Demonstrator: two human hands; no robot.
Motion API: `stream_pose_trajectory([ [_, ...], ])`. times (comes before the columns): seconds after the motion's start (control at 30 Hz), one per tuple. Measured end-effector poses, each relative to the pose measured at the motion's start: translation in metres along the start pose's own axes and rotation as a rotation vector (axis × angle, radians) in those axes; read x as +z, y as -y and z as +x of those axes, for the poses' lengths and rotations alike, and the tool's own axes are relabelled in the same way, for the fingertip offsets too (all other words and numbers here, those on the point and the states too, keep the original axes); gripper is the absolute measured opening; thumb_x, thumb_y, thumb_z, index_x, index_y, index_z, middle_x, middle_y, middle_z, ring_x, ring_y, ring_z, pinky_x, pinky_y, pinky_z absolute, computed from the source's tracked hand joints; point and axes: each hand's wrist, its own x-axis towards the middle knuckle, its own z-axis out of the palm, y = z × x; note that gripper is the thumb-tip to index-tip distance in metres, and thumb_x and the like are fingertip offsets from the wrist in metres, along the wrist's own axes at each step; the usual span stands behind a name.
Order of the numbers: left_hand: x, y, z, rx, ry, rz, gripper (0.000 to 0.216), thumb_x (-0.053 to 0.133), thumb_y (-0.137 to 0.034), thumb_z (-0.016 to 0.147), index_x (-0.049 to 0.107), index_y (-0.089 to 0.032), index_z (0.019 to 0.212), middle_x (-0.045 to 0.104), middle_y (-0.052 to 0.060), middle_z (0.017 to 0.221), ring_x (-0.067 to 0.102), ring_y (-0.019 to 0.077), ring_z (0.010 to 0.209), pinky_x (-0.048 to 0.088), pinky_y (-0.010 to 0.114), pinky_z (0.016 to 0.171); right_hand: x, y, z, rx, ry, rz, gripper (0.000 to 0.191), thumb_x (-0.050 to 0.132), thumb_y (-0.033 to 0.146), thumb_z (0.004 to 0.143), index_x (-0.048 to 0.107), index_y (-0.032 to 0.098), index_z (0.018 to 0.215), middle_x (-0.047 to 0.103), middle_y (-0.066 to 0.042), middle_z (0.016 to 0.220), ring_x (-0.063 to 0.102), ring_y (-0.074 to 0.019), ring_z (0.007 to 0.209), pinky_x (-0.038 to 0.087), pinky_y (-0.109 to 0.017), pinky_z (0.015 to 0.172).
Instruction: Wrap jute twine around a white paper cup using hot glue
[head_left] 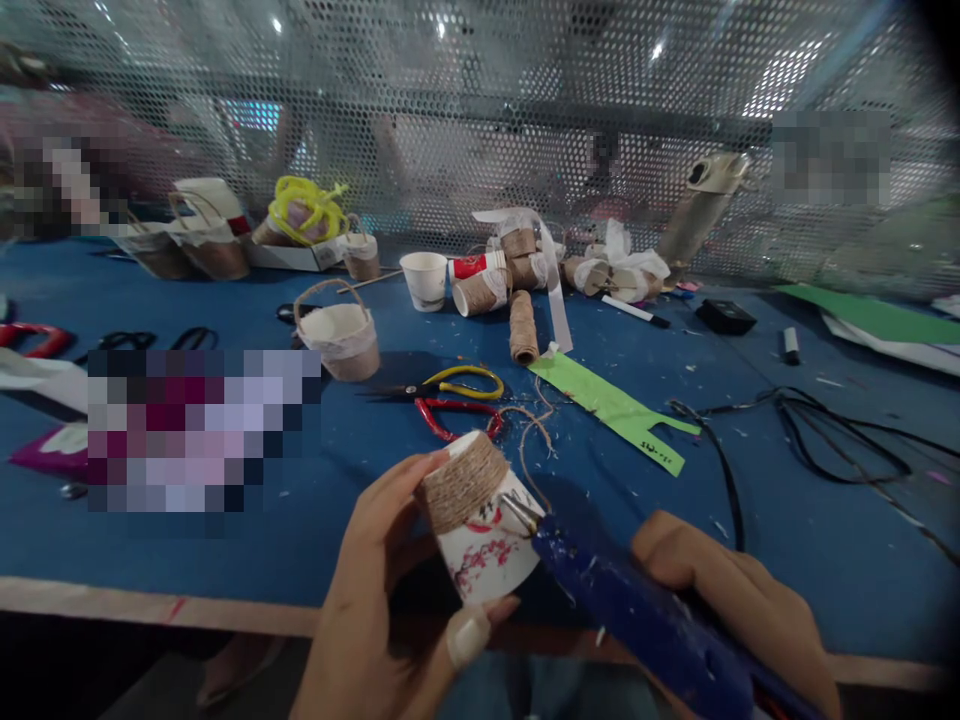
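Note:
My left hand (382, 590) is wrapped round a paper cup (491, 560), which lies tilted in it. Brown twine (465, 480) is wound round one end of the cup; the rest shows white with pink blossoms. In my right hand (727, 590) is a blue hot glue gun (637, 610), its metal nozzle at the cup's printed side, close to the lowest turns of twine. From the cup a loose end of twine runs back over the table. Just beyond lie scissors (457, 395) with one yellow and one red handle.
Behind stand a twine spool (523, 328), a white cup (424, 280) and a small twine-covered basket (341, 340). A green paper strip (611, 405) lies right of centre. Black cables (825, 430) cross the right side. A perforated metal screen (480, 110) closes off the back.

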Motion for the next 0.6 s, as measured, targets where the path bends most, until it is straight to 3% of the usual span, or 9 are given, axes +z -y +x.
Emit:
stream_pose_trajectory([
  [0.1, 0.001, -0.001, 0.001, 0.016, 0.006, -0.046, 0.069, 0.09, -0.038, 0.097, 0.06, -0.049, 0.158, 0.063, 0.006, 0.163, 0.072, 0.0383, 0.142, 0.074, 0.052, 0.103, 0.002, 0.005, 0.0, 0.083, -0.042, -0.047, 0.026, 0.054, 0.007, 0.101, 0.044, 0.029, 0.091, 0.054, 0.008, 0.076, 0.056, -0.0098, 0.061, 0.042, -0.022, 0.06],
  [0.33, 0.0, 0.0, 0.0, 0.04, -0.004, -0.028, 0.067, 0.087, -0.041, 0.1, 0.058, -0.048, 0.16, 0.065, 0.008, 0.16, 0.076, 0.0366, 0.134, 0.077, 0.046, 0.093, 0.002, 0.006, 0.002, 0.077, -0.014, -0.091, 0.027, 0.06, 0.006, 0.095, 0.045, 0.028, 0.091, 0.056, 0.006, 0.078, 0.057, -0.0103, 0.062, 0.042, -0.024, 0.06],
  [0.6, 0.001, -0.001, -0.001, 0.018, -0.007, -0.041, 0.069, 0.088, -0.039, 0.098, 0.058, -0.05, 0.159, 0.067, 0.005, 0.159, 0.077, 0.0339, 0.134, 0.076, 0.042, 0.095, -0.005, -0.014, -0.006, -0.044, 0.075, -0.099, 0.03, 0.054, 0.0, 0.095, 0.046, 0.028, 0.093, 0.06, 0.008, 0.08, 0.061, -0.0072, 0.06, 0.045, -0.017, 0.058],
])
